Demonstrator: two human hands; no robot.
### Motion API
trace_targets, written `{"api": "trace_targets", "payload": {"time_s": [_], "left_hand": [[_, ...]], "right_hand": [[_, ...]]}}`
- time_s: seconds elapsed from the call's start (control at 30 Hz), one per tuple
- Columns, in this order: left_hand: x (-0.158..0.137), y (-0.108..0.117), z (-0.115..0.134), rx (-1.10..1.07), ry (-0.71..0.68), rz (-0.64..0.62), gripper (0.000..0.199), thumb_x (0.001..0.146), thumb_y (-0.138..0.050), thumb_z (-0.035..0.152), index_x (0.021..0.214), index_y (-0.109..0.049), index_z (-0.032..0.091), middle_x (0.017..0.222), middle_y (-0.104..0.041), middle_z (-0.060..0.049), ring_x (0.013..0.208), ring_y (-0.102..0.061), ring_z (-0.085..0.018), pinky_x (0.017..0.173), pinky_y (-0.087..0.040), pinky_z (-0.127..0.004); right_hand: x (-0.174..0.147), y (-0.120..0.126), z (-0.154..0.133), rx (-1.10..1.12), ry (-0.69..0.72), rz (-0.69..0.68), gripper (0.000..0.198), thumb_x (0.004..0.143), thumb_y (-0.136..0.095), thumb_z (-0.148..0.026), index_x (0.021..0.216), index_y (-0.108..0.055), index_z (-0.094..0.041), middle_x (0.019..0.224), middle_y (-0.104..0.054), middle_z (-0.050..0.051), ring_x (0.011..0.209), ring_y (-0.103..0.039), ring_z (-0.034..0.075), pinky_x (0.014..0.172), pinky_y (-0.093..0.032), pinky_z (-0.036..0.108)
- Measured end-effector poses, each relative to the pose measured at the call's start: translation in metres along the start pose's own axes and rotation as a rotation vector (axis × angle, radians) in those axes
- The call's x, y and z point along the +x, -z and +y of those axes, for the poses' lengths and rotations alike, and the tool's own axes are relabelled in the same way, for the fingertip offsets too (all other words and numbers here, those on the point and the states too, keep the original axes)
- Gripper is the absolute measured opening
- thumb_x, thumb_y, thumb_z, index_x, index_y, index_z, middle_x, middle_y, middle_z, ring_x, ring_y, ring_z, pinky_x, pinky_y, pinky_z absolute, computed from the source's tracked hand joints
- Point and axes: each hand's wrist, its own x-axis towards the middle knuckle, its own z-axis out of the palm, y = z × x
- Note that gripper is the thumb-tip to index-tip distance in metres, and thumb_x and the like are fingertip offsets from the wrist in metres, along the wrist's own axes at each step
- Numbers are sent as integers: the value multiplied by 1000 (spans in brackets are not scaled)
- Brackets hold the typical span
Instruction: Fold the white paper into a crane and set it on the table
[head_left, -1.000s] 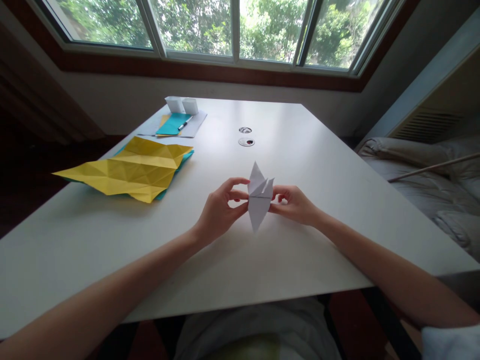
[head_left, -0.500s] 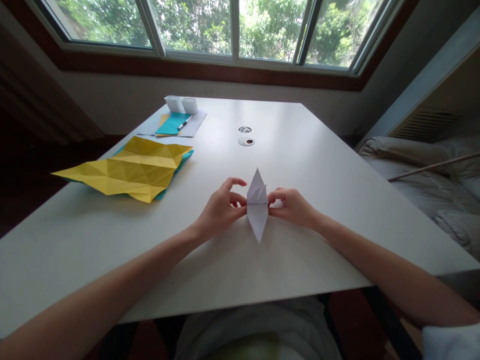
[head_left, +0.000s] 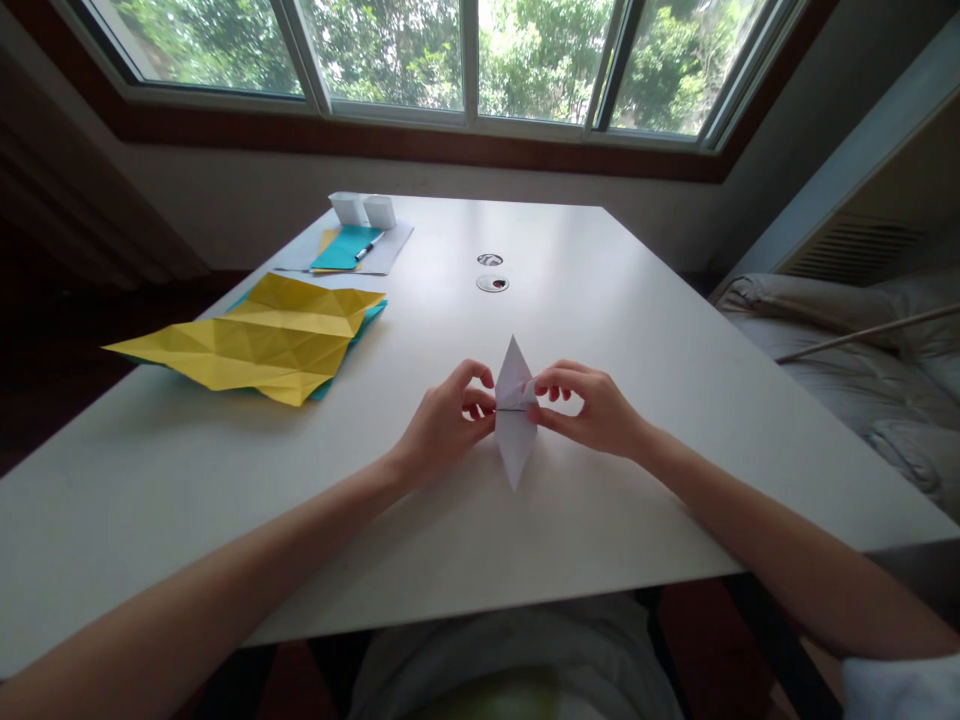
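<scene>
A small white folded paper, pointed at its far and near ends, stands between my two hands over the near middle of the table. A crease runs across its middle. My left hand grips its left edge between thumb and curled fingers. On the other side, my right hand has its thumb at the crease and its index finger on a small raised flap above it. The fingertips of the right hand partly cover that flap.
Creased yellow paper lies over teal paper on the left of the white table. Behind it are two small white boxes, a teal sheet and a pen. Two round inserts sit mid-table.
My right hand has risen from the paper's right edge onto its upper face, its index finger now at the small flap. My left hand stays at the left edge, nearly unmoved.
</scene>
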Motion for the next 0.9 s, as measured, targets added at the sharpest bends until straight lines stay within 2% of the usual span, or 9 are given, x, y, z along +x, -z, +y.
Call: {"api": "trace_targets", "payload": {"time_s": [0.1, 0.17, 0.23, 0.33, 0.47, 0.63, 0.9], "left_hand": [[-1, 2, 2, -77, -55, -43, 24, 73, -57, 19, 95, -47, 21, 80, -67, -1, 66, -58, -12, 63, -47, -24], [-1, 4, 4, -96, -86, -23, 21, 76, -56, 21, 97, -53, 20, 88, -64, -4, 71, -59, -13, 63, -47, -24], [0, 5, 6, -26, -107, 33, 17, 76, -58, 26, 92, -61, 19, 92, -60, -5, 71, -58, -12, 60, -47, -23], [1, 4, 8, 129, -148, 97, 14, 74, -64, 31, 81, -67, 19, 85, -56, -4, 62, -51, -10, 54, -44, -22], [3, 3, 8, 194, -188, 113, 9, 75, -63, 27, 74, -67, 20, 77, -57, -3, 59, -48, -10, 53, -40, -22], [4, 8, 12, 221, -171, 83, 11, 76, -62, 26, 69, -64, 18, 75, -61, -3, 58, -48, -10, 53, -39, -22], [7, 25, 7, 237, -138, 14, 16, 76, -61, 32, 70, -66, 18, 66, -62, 0, 55, -48, -10, 53, -39, -21]], "right_hand": [[0, -5, 1, -30, -28, 5, 11, 79, -59, -30, 79, -64, -20, 78, -61, 5, 64, -54, 12, 57, -45, 25], [0, -5, 2, -28, -44, 11, 13, 80, -58, -30, 80, -65, -20, 77, -62, 5, 64, -55, 12, 55, -45, 24], [0, -5, 1, -8, -42, 8, 13, 80, -58, -31, 81, -66, -21, 77, -63, 5, 64, -56, 12, 54, -45, 23], [1, -4, -1, 0, -31, 4, 13, 80, -58, -30, 81, -66, -21, 76, -63, 4, 66, -56, 13, 53, -45, 23], [1, -4, -2, -28, -15, 7, 11, 80, -58, -29, 79, -65, -21, 72, -62, 2, 65, -55, 12, 54, -45, 23], [1, 2, 1, -40, -28, -34, 10, 79, -59, -28, 76, -65, -20, 69, -63, 1, 61, -54, 11, 55, -42, 22], [-3, 14, 10, 6, -23, -60, 8, 81, -58, -23, 80, -65, -20, 79, -67, 1, 66, -58, 11, 59, -42, 23]]}}
